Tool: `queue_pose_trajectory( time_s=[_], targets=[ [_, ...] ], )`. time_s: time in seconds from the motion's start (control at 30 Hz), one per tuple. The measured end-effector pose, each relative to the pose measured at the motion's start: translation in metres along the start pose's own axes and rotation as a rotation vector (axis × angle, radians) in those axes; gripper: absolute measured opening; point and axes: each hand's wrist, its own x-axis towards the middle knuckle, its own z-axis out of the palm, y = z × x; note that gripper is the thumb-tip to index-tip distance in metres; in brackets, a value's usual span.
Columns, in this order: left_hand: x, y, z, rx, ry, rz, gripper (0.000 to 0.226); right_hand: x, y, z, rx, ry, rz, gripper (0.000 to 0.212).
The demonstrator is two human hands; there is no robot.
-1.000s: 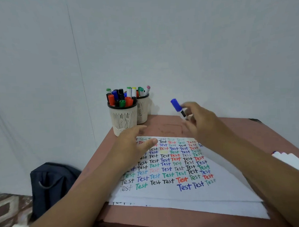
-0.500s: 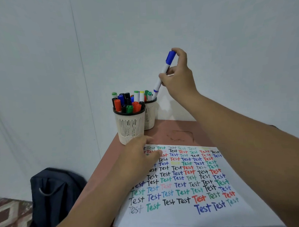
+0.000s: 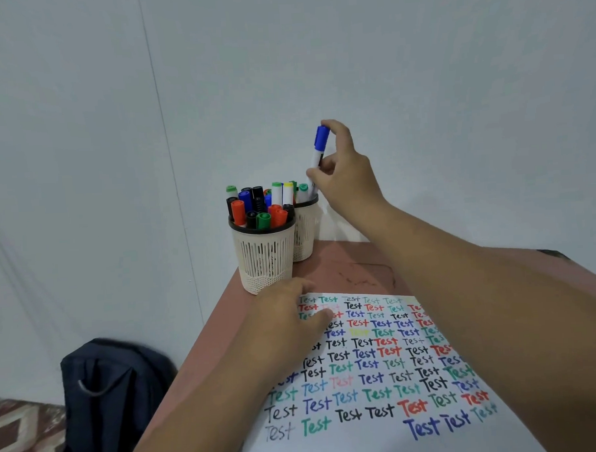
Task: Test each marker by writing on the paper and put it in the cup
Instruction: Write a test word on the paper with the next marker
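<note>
My right hand (image 3: 344, 176) pinches a blue-capped marker (image 3: 319, 149), held upright with its lower end inside the rear cream cup (image 3: 305, 225). That cup holds several markers with green and yellow caps. The front cream cup (image 3: 264, 261) is packed with several markers in red, black, blue and green. My left hand (image 3: 290, 315) rests flat on the top left corner of the white paper (image 3: 374, 362), which is covered with rows of the word "Test" in several colours.
The brown table (image 3: 346, 264) stands against a white wall (image 3: 420, 83), with the cups at its far left corner. A dark blue backpack (image 3: 113, 398) sits on the floor left of the table, beside a patterned rug (image 3: 22, 436).
My right hand lifted the blue marker from above the paper up to the rear cup and lowered its end into it. The left hand stayed on the paper.
</note>
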Motion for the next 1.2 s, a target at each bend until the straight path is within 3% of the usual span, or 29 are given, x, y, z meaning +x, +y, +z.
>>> queue_pose_trajectory(
  time_s=[0.1,0.17,0.37,0.47,0.67,0.73,0.83,0.93,1.03,1.1,1.13,1.2],
  targets=[
    [0.000,0.000,0.000,0.013,0.002,0.005,0.047,0.000,0.006,0.005,-0.079,-0.064,0.014,0.030],
    [0.000,0.000,0.001,0.013,0.001,0.007,0.046,0.000,0.014,0.008,-0.166,-0.123,-0.028,0.021],
    [0.001,0.000,-0.001,0.024,-0.012,0.012,0.052,-0.010,0.021,-0.004,-0.171,-0.156,-0.072,0.031],
    [0.000,0.001,-0.001,0.029,-0.041,0.028,0.062,-0.015,0.034,-0.036,-0.245,-0.271,0.012,0.035],
    [-0.002,0.003,-0.002,0.129,-0.129,0.097,0.070,-0.036,0.075,-0.122,-0.896,-0.756,0.012,0.052],
    [-0.003,0.004,-0.002,0.151,-0.150,0.125,0.069,-0.051,0.084,-0.152,-1.027,-0.841,0.024,0.056],
    [-0.004,0.004,-0.001,0.159,-0.162,0.155,0.075,-0.076,0.101,-0.177,-1.168,-0.832,0.068,0.048],
    [-0.005,0.006,0.000,0.197,-0.157,0.156,0.086,-0.092,0.106,-0.170,-1.122,-0.848,0.292,0.010],
    [-0.006,0.008,0.000,0.220,-0.127,0.166,0.093,-0.104,0.113,-0.165,-1.207,-0.928,-0.013,0.005],
    [-0.008,0.009,0.000,0.214,-0.107,0.177,0.086,-0.112,0.128,-0.165,-1.183,-0.768,-0.173,0.009],
    [-0.008,0.009,0.001,0.211,-0.095,0.188,0.081,-0.116,0.134,-0.165,-1.102,-0.774,-0.177,0.014],
    [-0.010,0.008,0.001,0.199,-0.069,0.204,0.072,-0.121,0.132,-0.156,-0.819,-0.614,-0.152,0.020]
  ],
)
